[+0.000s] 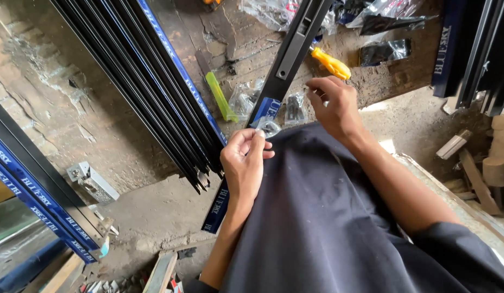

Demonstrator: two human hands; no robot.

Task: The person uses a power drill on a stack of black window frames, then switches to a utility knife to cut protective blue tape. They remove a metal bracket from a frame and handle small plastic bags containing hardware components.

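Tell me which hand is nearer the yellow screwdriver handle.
Right. The right hand sits just below the yellow handle, fingertips close to it. The left hand, pinching a small clear bag, is farther down-left.

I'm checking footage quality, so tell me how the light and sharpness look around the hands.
Head view: soft daylight, with a bright overexposed patch on the floor by the right forearm; the small clear plastic bag in the left hand glints; the right hand is slightly motion-blurred; frame edges bend from the wide lens.
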